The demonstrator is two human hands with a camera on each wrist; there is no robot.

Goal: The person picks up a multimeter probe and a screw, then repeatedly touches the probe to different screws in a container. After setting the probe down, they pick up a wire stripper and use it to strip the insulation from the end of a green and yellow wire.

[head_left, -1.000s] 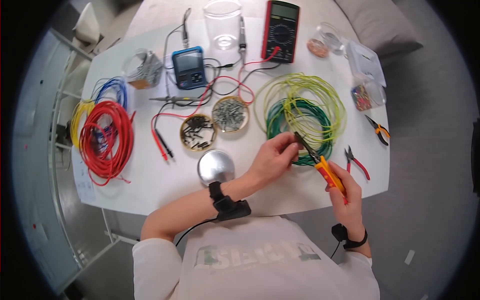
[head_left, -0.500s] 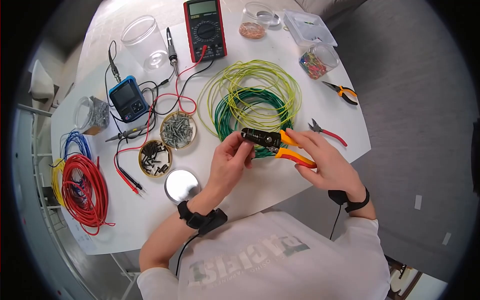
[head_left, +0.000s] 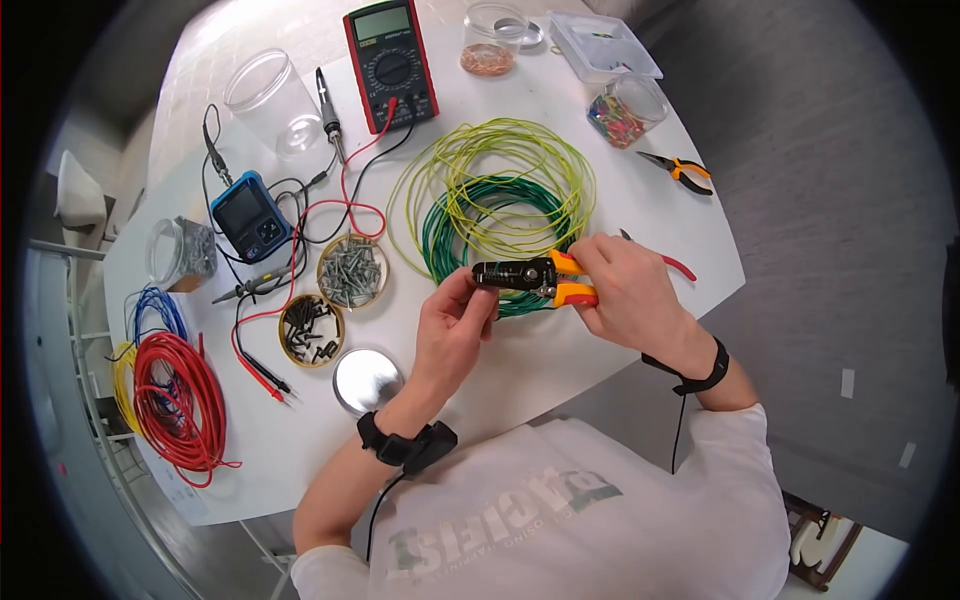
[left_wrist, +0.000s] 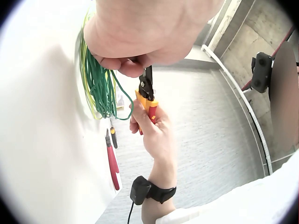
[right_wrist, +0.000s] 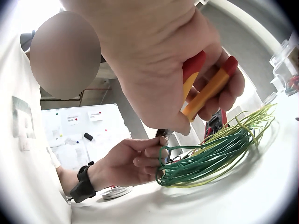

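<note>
My right hand grips a wire stripper by its orange-and-red handles, with the black head pointing left. At the tip of that head, my left hand pinches a green wire between thumb and fingers. In the right wrist view the green wire loops from the dark green coil up to the left fingertips. That coil lies on the table under the tool, with a yellow-green wire coil overlapping it. The wire's end is hidden at the stripper head.
Red cutters lie partly behind the right hand, with orange-handled pliers beyond. Left of the coils are a dish of silver screws, a dish of black screws and a round metal lid. A multimeter stands at the back.
The wire stripper has swung from a slant to nearly level, its head against the left fingers. Its handles have come closer together in the right hand. The head view has turned rightward.
</note>
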